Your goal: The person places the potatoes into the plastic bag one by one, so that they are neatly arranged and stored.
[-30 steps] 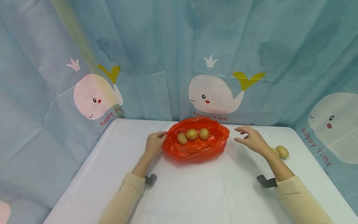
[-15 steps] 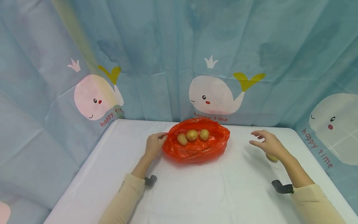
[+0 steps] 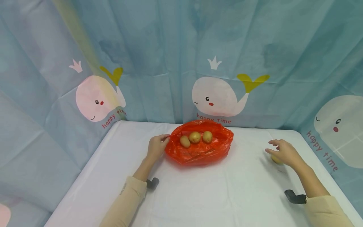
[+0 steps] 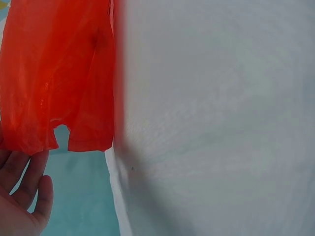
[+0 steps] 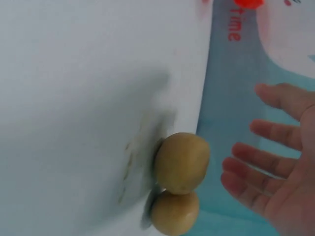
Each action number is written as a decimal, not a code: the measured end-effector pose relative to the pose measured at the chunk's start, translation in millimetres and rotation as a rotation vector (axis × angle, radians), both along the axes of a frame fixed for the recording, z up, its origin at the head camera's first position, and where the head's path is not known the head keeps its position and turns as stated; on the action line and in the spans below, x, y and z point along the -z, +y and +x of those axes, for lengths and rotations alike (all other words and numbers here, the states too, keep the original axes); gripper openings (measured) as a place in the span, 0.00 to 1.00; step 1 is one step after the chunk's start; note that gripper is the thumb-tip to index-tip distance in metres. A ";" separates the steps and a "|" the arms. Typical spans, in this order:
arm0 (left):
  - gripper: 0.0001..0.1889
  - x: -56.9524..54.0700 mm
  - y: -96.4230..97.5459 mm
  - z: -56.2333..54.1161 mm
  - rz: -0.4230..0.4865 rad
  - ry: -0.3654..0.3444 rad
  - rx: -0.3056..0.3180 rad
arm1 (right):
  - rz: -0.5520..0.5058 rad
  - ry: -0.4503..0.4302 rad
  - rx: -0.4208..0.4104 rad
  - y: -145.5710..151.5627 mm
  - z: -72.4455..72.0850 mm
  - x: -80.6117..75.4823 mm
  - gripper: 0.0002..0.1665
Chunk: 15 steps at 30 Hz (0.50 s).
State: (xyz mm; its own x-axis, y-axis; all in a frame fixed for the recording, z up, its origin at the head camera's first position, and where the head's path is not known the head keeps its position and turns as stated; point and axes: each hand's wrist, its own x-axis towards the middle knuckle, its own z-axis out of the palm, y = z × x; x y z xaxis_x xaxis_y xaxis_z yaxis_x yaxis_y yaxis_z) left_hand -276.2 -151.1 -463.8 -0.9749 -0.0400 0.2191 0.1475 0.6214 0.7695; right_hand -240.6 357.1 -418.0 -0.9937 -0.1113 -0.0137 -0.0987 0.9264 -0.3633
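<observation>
A red plastic bag [image 3: 202,154] lies spread with its mouth wide and three potatoes [image 3: 194,137] inside. My left hand [image 3: 156,148] pinches the bag's left edge; in the left wrist view, its fingers [image 4: 34,172] meet the bag's lower edge beside a notch, the thumb hidden. On the right, my right hand [image 3: 286,153] hovers with fingers apart and nothing in them. Beneath it, a potato [image 3: 276,159] is partly covered by the hand. The right wrist view gives two touching potatoes, a larger one [image 5: 182,162] and a smaller one [image 5: 174,212], beside the spread fingers.
A white-covered table [image 3: 198,195] carries everything. Behind and at both sides hangs a blue curtain [image 3: 158,56] with whale prints, close to the table's far edge. Faint brownish marks [image 5: 127,169] lie on the cover by the right potatoes.
My right hand has moved away from the bag, rightward and toward me, over the loose potatoes. My left hand and the bag stay almost where they were.
</observation>
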 end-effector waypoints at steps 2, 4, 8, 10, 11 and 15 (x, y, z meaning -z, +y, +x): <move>0.15 -1.5 0.0 -0.2 -0.002 0.004 0.002 | 0.015 -0.015 0.025 2.9 2.0 1.1 0.33; 0.15 -2.8 -0.1 -0.3 -0.009 0.007 0.003 | 0.029 -0.022 0.044 5.4 3.7 1.9 0.33; 0.15 -4.1 -0.3 -0.6 -0.015 0.017 0.004 | 0.062 -0.023 0.070 8.7 6.3 3.5 0.31; 0.15 -4.0 -0.2 -0.2 -0.013 0.020 0.006 | 0.075 -0.039 0.090 9.1 8.5 4.0 0.31; 0.15 -3.8 0.0 0.3 -0.011 0.017 0.008 | 0.083 -0.049 0.098 9.4 9.8 4.3 0.31; 0.15 -2.2 0.4 2.3 -0.011 0.006 0.008 | 0.112 -0.074 0.115 10.3 14.4 6.4 0.32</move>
State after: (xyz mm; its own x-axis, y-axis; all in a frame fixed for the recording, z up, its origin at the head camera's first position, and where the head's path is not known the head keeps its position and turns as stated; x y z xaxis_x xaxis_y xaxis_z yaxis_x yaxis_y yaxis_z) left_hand -273.8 -150.7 -461.7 -0.9739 -0.0300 0.2252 0.1568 0.6284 0.7619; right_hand -226.2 367.3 -424.4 -0.9956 0.0098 -0.0929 0.0337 0.9652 -0.2594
